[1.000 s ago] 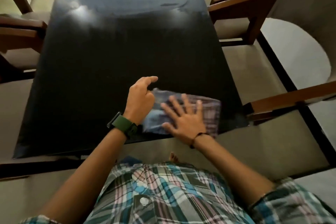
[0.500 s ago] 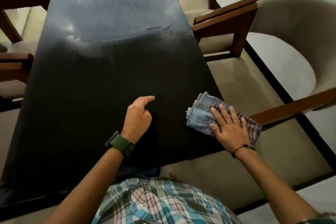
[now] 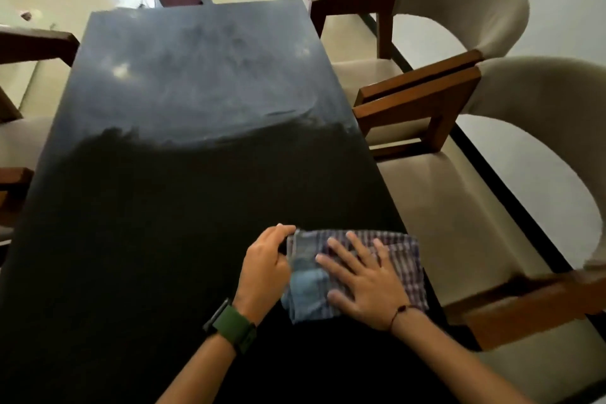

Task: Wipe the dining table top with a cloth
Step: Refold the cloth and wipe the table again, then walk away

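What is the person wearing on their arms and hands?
Both arms are bare as far as the picture shows, with no sleeves in view. The left wrist has a dark green watch with a wide band just below the left hand. The right wrist has a thin dark red string bracelet just below the right hand. No gloves or rings show.

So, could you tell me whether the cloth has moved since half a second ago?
Yes. The cloth then overhung the table's right edge; now it lies leftward, fully on the top, beside the left hand.
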Tool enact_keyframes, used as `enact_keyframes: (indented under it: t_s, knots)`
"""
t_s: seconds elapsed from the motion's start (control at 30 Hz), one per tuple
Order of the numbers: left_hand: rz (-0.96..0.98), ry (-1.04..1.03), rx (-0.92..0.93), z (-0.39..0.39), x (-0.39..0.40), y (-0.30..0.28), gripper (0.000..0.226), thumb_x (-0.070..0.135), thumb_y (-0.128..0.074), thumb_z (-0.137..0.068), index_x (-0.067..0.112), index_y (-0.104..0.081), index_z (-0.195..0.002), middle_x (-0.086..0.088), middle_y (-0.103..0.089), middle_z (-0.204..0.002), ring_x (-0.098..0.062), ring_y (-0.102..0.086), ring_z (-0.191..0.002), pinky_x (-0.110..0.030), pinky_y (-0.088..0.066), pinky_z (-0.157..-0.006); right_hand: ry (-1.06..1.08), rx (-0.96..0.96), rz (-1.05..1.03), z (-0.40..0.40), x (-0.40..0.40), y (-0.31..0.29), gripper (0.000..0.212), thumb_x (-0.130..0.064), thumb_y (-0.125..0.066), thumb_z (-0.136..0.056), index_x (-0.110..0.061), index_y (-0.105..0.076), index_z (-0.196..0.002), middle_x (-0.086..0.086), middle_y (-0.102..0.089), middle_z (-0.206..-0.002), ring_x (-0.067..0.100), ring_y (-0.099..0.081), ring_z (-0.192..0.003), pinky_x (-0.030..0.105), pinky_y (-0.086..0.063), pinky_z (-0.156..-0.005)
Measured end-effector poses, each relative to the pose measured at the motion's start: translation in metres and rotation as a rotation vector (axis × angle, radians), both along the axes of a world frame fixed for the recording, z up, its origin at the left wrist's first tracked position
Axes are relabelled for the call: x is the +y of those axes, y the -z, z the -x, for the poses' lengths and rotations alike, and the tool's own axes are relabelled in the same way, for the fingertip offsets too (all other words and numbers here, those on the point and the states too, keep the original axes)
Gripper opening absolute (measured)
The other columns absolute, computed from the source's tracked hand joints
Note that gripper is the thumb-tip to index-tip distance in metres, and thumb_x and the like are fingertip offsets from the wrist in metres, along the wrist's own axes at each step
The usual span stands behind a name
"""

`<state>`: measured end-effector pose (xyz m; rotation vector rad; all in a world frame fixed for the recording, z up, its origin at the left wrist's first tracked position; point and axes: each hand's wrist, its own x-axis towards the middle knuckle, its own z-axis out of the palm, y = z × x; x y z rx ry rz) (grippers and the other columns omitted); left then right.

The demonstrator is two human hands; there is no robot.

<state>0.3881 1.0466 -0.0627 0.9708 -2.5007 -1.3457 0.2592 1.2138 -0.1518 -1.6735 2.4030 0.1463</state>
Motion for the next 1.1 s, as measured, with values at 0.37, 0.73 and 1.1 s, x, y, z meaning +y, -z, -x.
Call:
enact_keyframes:
  t_s: [0.37,0.73,1.1]
  knots:
    - [0.113,0.005,0.077,0.06,-0.051,0.005,0.051,-0.009,-0.035,-0.086,0.017,-0.048,-0.127,0.002,-0.045,-0.138,-0.005,-0.035,-0.13,-0.01,-0.021,-0.103,0.45,-0.142,-0.002,0.21,-0.227,-0.007,0.057,-0.061,-0.019,-0.093,-0.046,-0.004,-0.146,-0.011,0.009,-0.158,0.021,0.013,-0.144,0.055,0.006,-0.113]
    - [0.076,-0.112,0.117,0.069,-0.087,0.01,0.039,-0.005,-0.044,-0.081,0.009,-0.057,-0.116,-0.006,-0.057,-0.121,-0.015,-0.054,-0.11,-0.017,-0.04,-0.095,-0.25,-0.016,0.046,0.102,-0.126,0.005,0.056,-0.065,-0.013,-0.092,-0.047,-0.012,-0.145,-0.011,-0.026,-0.152,0.02,-0.019,-0.139,0.045,-0.016,-0.105]
    - [0.116,-0.296,0.113,0.039,-0.136,0.023,0.052,-0.015,-0.035,-0.077,0.007,-0.054,-0.121,-0.008,-0.054,-0.129,-0.014,-0.045,-0.125,-0.005,-0.022,-0.098,0.404,-0.054,0.026,0.105,-0.261,-0.001,0.058,-0.063,-0.015,-0.092,-0.047,0.003,-0.145,-0.011,0.014,-0.157,0.022,0.018,-0.143,0.056,0.008,-0.112]
